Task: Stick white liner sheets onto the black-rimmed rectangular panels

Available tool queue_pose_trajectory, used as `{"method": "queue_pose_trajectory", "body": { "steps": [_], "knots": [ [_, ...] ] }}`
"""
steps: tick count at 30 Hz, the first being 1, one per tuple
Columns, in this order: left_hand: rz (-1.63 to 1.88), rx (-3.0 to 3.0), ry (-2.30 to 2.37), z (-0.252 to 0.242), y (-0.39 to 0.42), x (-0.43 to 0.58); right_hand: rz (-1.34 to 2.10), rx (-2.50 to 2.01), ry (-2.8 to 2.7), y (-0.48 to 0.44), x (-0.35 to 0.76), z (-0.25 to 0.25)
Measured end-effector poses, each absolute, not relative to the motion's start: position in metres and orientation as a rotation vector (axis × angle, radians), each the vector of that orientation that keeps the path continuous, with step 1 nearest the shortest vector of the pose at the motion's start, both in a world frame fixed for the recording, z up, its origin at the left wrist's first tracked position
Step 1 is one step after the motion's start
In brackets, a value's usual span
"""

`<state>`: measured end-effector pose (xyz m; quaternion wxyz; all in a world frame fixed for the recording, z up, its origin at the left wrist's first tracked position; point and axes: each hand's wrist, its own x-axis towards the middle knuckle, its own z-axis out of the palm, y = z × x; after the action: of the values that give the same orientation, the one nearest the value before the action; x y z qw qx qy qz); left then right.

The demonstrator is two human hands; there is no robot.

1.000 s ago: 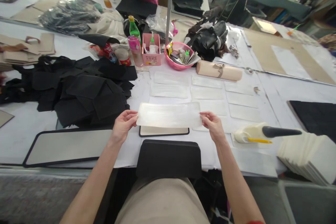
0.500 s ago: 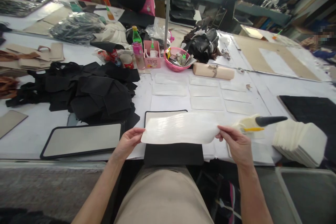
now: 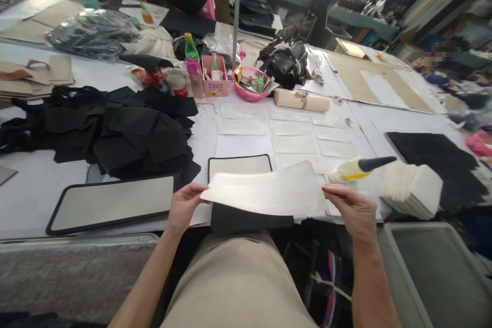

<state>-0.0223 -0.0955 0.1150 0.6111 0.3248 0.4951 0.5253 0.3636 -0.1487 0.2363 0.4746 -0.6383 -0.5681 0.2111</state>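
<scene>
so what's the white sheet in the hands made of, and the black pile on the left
White sheet: likely thin foam or glue-coated lining, semi-glossy; it sags between the left hand and right hand. Black pile: seemingly matte fabric or felt cut pieces with flat, sharp-cut edges.

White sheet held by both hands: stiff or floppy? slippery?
Likely flexible: the white sheet bows upward along its far edge between the left hand and right hand. Probably light, since fingertip pinches at its two ends carry it. Its sheen hints at a smooth, perhaps coated face; whether it is slippery or tacky cannot be told.
</scene>
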Motion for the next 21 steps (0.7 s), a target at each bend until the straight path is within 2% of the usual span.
{"method": "queue_pose_trajectory", "body": {
  "steps": [6,11,14,21],
  "knots": [
    [1.182,0.812,1.118,0.135,-0.106,-0.019,0.713,-1.592,-1.261,-0.158,0.345,0.209],
    [1.249,0.928,1.162,0.151,-0.103,-0.023,0.775,-1.604,-0.944,-0.164,0.338,0.174],
    [1.266,1.003,1.198,0.159,-0.098,-0.027,0.935,-1.506,-0.797,-0.165,0.331,0.158],
    [1.213,1.078,1.256,0.164,-0.096,-0.026,1.070,-1.517,-0.611,-0.169,0.312,0.147]
  ]
}}
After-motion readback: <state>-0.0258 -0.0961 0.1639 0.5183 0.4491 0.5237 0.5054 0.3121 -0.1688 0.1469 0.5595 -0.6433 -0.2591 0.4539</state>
